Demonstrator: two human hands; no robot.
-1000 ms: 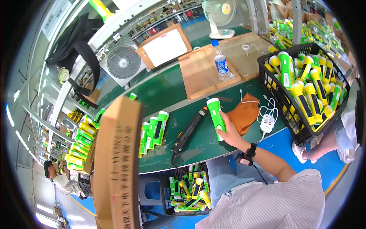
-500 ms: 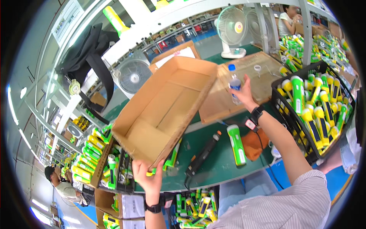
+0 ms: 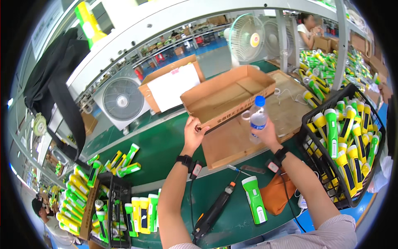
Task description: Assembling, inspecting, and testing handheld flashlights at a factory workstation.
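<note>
A shallow open cardboard box point(image 3: 238, 110) rests over the wooden board point(image 3: 226, 147), its long side toward me. My left hand point(image 3: 194, 135) is closed on the box's near left corner. My right hand point(image 3: 267, 133) is wrapped round a clear plastic water bottle point(image 3: 258, 114) with a blue cap, upright in front of the box's right end. Below my hands on the green bench lie a black electric screwdriver point(image 3: 215, 211) with a cord and a green and white flashlight point(image 3: 254, 199). An orange cloth point(image 3: 277, 193) is beside the flashlight.
A black crate point(image 3: 352, 199) full of yellow and green flashlights stands at the right. Another black crate point(image 3: 120, 186) and more flashlights point(image 3: 141, 213) are at the left. Behind are a carton with white paper point(image 3: 174, 89), a boxy fan point(image 3: 122, 101) and a green fan point(image 3: 246, 39). Someone point(image 3: 306, 31) sits far right.
The box has gone from steeply tilted near me to lying farther back over the board. My left hand moved forward with it. My right hand has closed round the bottle.
</note>
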